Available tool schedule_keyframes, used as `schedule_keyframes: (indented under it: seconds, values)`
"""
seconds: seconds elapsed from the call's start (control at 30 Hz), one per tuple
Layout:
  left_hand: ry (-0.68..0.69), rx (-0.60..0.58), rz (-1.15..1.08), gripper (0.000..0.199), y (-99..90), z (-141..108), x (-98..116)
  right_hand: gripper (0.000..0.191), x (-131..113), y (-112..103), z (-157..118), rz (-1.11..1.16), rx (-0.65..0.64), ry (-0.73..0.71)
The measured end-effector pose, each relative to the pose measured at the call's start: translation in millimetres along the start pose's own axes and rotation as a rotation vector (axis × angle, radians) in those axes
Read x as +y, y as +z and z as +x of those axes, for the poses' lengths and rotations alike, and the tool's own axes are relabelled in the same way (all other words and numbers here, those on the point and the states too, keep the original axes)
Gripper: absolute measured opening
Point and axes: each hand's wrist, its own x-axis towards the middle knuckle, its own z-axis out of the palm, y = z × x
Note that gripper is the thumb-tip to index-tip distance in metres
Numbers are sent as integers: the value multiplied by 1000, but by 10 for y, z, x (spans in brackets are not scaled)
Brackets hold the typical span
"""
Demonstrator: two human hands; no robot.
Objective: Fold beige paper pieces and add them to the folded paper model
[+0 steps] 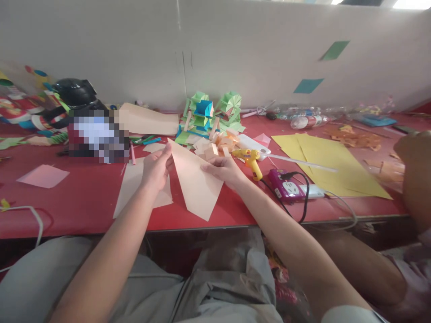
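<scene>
A folded sheet of cream paper (198,188) is held up between both hands above the red table. My left hand (156,168) pinches its upper left corner, thumb on top. On the right edge, my right hand (226,171) grips the sheet between thumb and fingers. Another cream sheet (129,190) lies flat on the table, partly under my left hand. Just beyond the held sheet is a pile of small cream and peach folded paper pieces (222,143). A yellow glue gun (249,160) with a long clear glue stick rests right of my right hand.
A purple power strip (286,185) with a black cord sits near the front edge, beside yellow paper sheets (336,166). Green and blue paper models (204,112) stand at the back. Plastic bottles (308,121) lie along the wall. Another person's arm (415,179) is at far right.
</scene>
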Motion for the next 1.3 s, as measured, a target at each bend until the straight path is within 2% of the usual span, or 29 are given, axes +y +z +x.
schedule_keyframes:
  seconds: [0.1,0.27,0.33,0.57,0.77,1.0,1.3]
  values:
    - [-17,-31,41,39,-1,-15,-17,35,-35,19,-19,71,59,14]
    - [110,99,67,35,31,-18,-79,36,-51,46,-20,96,55,6]
    - [133,113,83,34,34,-15,-89,37,-42,46,-14,92,51,-2]
    - [49,-31,137,39,2,-28,-42,36,-44,32,-19,88,94,-17]
    - [73,36,165,36,3,-30,-65,36,-58,50,-20,97,83,-18]
    - [-7,-31,174,41,20,-60,-35,37,-64,15,-25,99,119,-28]
    - [40,-14,263,39,-20,-23,-9,33,-63,35,-11,89,118,-32]
